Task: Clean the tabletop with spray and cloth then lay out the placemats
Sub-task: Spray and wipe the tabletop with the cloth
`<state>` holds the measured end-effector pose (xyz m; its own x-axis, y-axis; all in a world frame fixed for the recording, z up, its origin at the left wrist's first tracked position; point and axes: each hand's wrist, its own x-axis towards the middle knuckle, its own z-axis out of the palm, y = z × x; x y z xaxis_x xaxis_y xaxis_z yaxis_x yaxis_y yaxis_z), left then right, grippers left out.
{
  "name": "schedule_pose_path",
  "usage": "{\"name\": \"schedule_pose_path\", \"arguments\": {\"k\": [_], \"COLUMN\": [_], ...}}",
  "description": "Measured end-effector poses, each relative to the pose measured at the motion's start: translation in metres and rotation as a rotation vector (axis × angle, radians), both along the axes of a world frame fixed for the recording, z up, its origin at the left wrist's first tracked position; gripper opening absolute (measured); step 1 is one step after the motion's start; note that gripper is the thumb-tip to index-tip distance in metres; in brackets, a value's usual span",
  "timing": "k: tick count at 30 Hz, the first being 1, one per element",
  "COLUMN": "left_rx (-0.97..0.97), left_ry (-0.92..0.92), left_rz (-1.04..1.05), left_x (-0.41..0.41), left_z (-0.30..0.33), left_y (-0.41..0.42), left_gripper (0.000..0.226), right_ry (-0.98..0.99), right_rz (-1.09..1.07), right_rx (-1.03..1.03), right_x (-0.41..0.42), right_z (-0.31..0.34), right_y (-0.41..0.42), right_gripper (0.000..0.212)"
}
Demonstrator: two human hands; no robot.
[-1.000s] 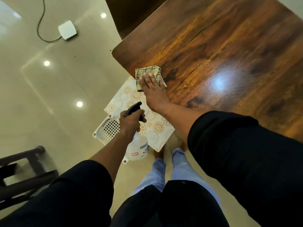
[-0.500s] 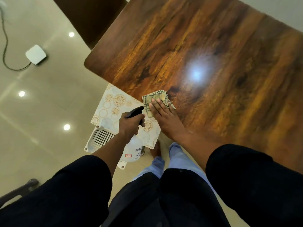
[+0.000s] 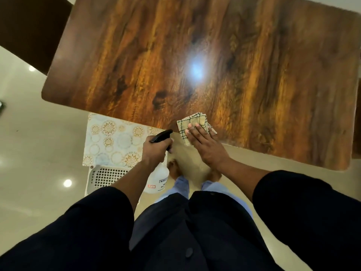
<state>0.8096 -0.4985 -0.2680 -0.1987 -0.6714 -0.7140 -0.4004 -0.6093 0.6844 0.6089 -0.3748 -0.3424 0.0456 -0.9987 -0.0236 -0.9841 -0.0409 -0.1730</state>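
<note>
Two stages remain unfinished: the right hand (image 3: 205,145) presses flat on the folded cloth (image 3: 193,124) at the worktop's (image 3: 234,65) near edge, the left hand (image 3: 156,148) grips the spray bottle (image 3: 157,179), and the placemats (image 3: 115,139) lie below on a white basket (image 3: 106,176), not yet laid.

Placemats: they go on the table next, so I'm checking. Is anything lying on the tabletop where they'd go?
Only the folded cloth under the right hand at the tabletop's near edge; the placemats wait on a basket below.
</note>
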Motion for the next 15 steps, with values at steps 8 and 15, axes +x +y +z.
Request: {"name": "schedule_pose_path", "arguments": {"k": [8, 15], "left_rx": [-0.064, -0.074], "left_ry": [-0.016, -0.021], "left_rz": [0.061, 0.017], "left_x": [-0.018, -0.049], "left_z": [-0.003, -0.003], "left_y": [0.024, 0.054], "left_gripper": [0.028, 0.026], "right_ry": [-0.052, -0.049], "right_rz": [0.128, 0.027], "right_rx": [0.020, 0.000], "right_x": [0.022, -0.061], "right_z": [-0.003, -0.008], "right_y": [-0.046, 0.050], "right_gripper": [0.081, 0.082]}}
